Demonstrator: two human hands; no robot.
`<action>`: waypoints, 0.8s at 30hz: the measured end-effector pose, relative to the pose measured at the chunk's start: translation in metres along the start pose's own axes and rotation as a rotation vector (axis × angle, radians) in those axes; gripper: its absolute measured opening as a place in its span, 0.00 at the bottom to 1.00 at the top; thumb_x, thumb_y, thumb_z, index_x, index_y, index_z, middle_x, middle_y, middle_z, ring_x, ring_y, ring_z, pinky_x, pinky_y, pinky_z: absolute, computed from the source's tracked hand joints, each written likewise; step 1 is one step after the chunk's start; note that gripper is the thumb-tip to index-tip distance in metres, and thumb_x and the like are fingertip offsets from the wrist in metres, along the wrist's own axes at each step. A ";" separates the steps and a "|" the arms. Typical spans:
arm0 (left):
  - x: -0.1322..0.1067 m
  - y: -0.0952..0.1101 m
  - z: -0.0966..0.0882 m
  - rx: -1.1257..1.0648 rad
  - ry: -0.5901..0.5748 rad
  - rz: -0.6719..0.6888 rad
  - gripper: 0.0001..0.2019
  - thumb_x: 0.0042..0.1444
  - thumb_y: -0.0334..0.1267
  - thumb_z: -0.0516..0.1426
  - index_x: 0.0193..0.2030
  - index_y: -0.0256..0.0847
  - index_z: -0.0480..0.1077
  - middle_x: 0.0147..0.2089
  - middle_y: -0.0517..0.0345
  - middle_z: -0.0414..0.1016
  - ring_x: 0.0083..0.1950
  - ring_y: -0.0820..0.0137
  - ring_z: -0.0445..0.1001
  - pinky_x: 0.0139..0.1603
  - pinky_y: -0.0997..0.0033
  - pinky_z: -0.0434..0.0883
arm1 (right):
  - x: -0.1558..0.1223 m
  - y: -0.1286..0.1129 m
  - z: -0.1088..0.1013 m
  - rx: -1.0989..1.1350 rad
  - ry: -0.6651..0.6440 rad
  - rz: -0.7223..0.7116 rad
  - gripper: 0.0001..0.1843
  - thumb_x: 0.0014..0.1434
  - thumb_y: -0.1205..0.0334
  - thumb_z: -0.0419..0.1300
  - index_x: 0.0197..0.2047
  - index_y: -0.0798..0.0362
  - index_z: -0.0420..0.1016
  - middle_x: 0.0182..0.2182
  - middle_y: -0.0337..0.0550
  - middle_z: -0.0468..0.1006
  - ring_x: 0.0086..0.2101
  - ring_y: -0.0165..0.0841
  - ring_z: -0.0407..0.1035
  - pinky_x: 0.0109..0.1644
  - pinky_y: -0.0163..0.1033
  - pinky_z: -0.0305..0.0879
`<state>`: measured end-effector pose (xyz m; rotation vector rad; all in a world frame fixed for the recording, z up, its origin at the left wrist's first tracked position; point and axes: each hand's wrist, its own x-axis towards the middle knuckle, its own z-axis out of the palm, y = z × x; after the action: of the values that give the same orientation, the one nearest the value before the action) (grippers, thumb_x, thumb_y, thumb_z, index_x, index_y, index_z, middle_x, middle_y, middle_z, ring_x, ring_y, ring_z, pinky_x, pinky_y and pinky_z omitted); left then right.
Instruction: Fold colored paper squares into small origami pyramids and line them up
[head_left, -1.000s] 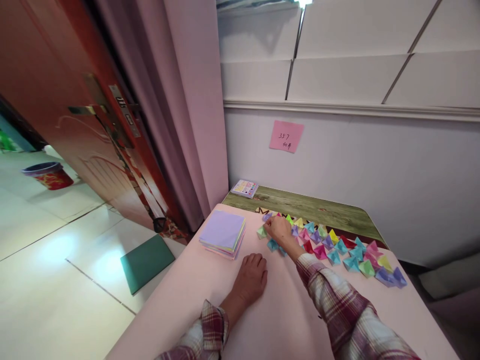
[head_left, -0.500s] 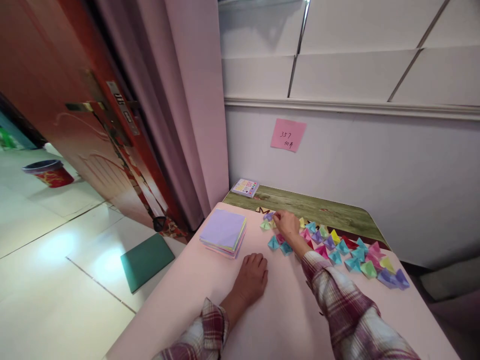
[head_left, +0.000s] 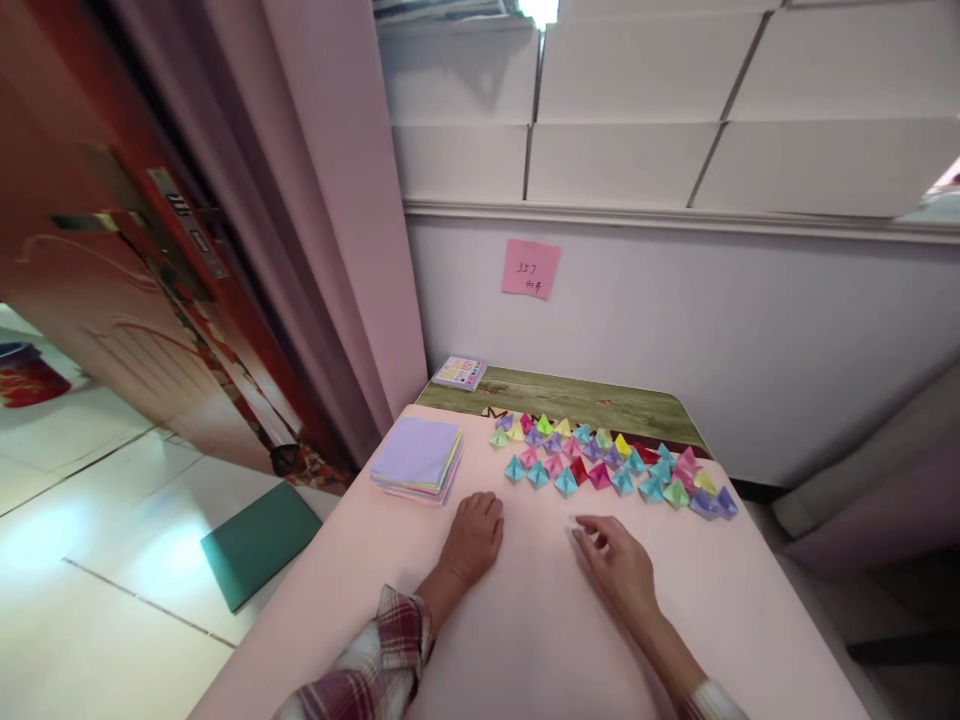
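Note:
My left hand lies palm down on the pink table, fingers loosely curled, holding nothing. My right hand hovers low over the table to its right, fingers spread and empty. Beyond both hands, several small folded paper shapes in blue, pink, purple, yellow and green sit in rows. A stack of coloured square paper lies to the left of them, just past my left hand.
A small pack of paper rests on a green wood-grain surface against the wall. A pink sticky note is on the wall. A curtain and a red door stand at left. A green mat lies on the floor.
My right hand has drawn back from the folded shapes toward me and now hovers empty. The view has shifted to the right. My left hand has stayed put.

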<state>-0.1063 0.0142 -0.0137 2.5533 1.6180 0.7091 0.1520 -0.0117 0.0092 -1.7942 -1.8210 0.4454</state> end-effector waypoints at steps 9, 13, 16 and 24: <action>-0.005 -0.002 0.011 0.078 -0.006 -0.003 0.14 0.62 0.33 0.47 0.50 0.41 0.70 0.52 0.49 0.74 0.55 0.62 0.69 0.58 0.57 0.65 | -0.093 0.129 -0.049 -0.477 0.149 0.188 0.46 0.55 0.31 0.44 0.67 0.54 0.55 0.65 0.53 0.58 0.64 0.49 0.48 0.67 0.56 0.41; -0.016 0.003 0.012 0.121 -0.040 -0.050 0.19 0.63 0.37 0.47 0.59 0.39 0.66 0.62 0.47 0.68 0.62 0.61 0.65 0.65 0.55 0.60 | -0.108 0.144 -0.043 -0.535 0.089 0.202 0.46 0.57 0.31 0.42 0.68 0.54 0.54 0.66 0.53 0.54 0.66 0.48 0.43 0.67 0.57 0.37; -0.024 0.009 0.008 0.145 -0.096 -0.054 0.23 0.64 0.41 0.46 0.65 0.40 0.60 0.68 0.50 0.61 0.67 0.62 0.59 0.68 0.54 0.54 | -0.111 0.143 -0.041 -0.542 0.079 0.203 0.46 0.58 0.31 0.41 0.69 0.54 0.52 0.67 0.54 0.52 0.67 0.48 0.41 0.67 0.58 0.35; -0.039 0.021 0.007 0.212 -0.138 -0.097 0.26 0.65 0.45 0.43 0.69 0.45 0.53 0.71 0.52 0.54 0.71 0.60 0.51 0.69 0.49 0.49 | -0.119 0.135 -0.047 -0.550 0.048 0.192 0.45 0.60 0.32 0.41 0.70 0.55 0.50 0.68 0.53 0.51 0.67 0.47 0.40 0.67 0.57 0.33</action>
<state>-0.0992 -0.0279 -0.0277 2.5721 1.8437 0.3616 0.2849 -0.1278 -0.0493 -2.3306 -1.8639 -0.0463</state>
